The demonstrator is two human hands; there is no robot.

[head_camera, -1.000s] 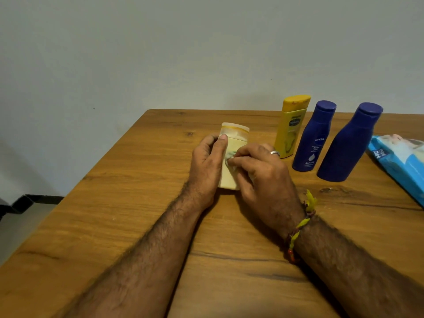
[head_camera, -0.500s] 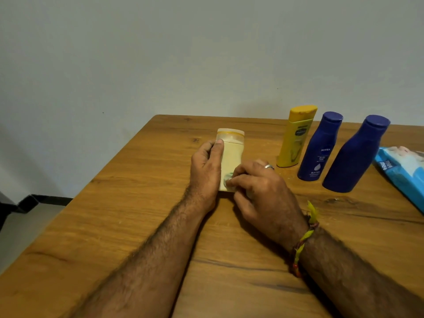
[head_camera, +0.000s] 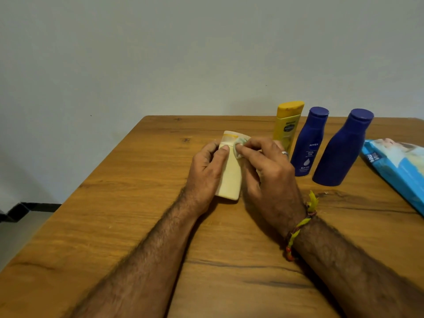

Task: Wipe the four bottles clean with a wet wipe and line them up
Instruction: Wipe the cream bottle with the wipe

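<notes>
Head view shows us the cream bottle (head_camera: 230, 177) standing left of the yellow bottle (head_camera: 286, 126), long axis upright, our left hand (head_camera: 206, 173) curled around its side and our right hand (head_camera: 266, 166) pinching the wet wipe (head_camera: 239, 143) against its top

I'm at home, by the look of it: a brown wood-grain table (head_camera: 137, 226) pushed against a plain pale painted wall (head_camera: 160, 53), with a dark skirting strip (head_camera: 34, 206) along the floor, lotion bottles and a blue plastic pack of baby wipes (head_camera: 397, 171) on top.
</notes>
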